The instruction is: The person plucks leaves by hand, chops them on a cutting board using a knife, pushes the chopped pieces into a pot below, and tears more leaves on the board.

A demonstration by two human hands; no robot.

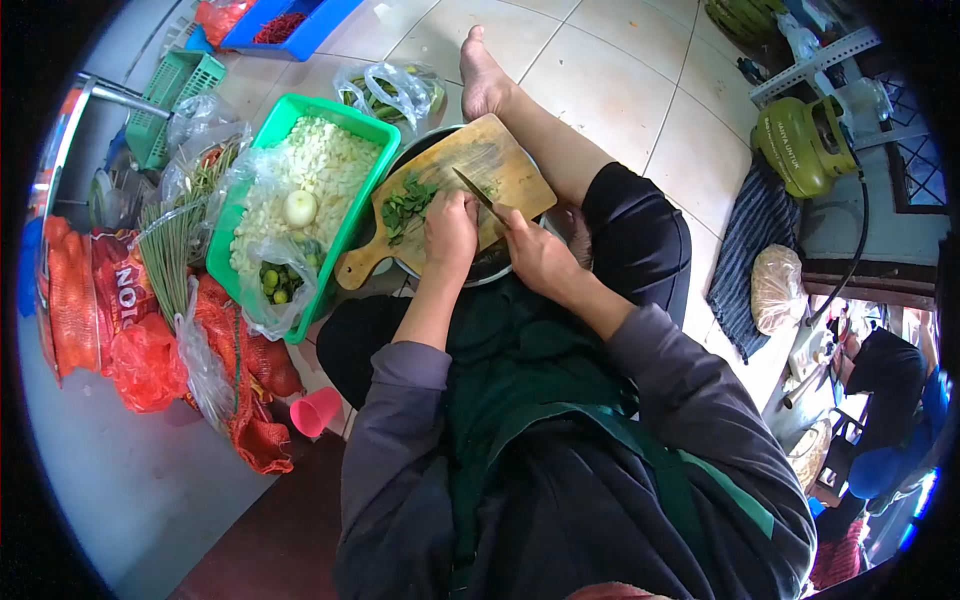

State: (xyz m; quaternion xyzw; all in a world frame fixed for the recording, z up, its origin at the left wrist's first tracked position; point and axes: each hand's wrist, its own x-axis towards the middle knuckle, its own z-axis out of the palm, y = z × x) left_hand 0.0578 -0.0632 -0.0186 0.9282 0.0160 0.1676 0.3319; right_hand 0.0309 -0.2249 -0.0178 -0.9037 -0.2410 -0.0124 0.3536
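Nearest, bottom centre of the frame: dark green apron (530, 350), worn over dark clothing. Above it, at centre: knife (481, 194) gripped by its handle in the right hand (540, 255), blade angled toward upper left. Left hand (452, 228) closed, fingers curled beside the green leaves (405, 208); whether any are pinched cannot be told. Leaves are heaped on the left part of the wooden board (512, 165), which is laid over a round vessel (492, 266), only partly seen.

Step judged to be cutting. Left fingertips are best tucked back, blade and knuckles being near each other; leaves should be gathered into a tight bundle and sliced in short strokes. Pressure is better kept over the vessel, as the board may tip if loaded at an overhanging edge.

Farther, left of centre: green tub (388, 150) filled with chopped pale pieces (330, 150), topped by a peeled onion (300, 208). Upper centre: bagged greens (395, 93) on tiled floor (615, 75). Upper right: gas cylinder (795, 150).
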